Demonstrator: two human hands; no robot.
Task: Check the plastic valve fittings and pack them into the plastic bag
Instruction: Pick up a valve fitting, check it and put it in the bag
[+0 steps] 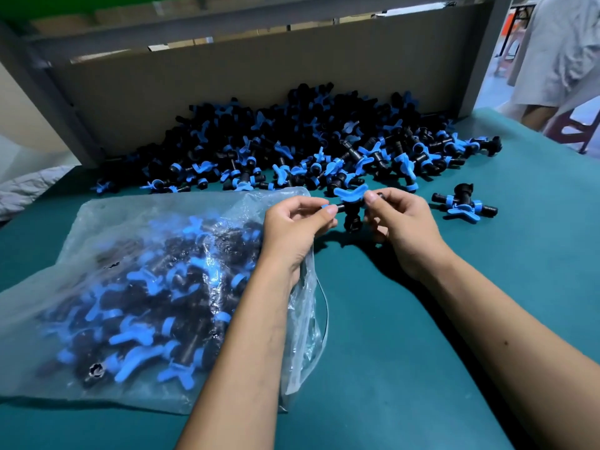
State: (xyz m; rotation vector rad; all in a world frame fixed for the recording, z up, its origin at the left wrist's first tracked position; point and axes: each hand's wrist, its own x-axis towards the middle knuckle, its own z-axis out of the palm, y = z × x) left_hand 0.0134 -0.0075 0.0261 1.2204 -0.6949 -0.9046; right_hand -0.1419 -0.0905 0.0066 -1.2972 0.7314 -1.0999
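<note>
black valve fitting point(350, 212), blue butterfly handle, pinched between 2 hands

Black-bodied plastic valve fittings point(292, 147) carry bright blue handles; the flat table top point(422, 352) is teal, the far cardboard panel point(227, 79) brown.

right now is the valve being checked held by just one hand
No, both hands hold it: the left hand pinches one end of the valve fitting and the right hand pinches the other, above the green table.
</note>
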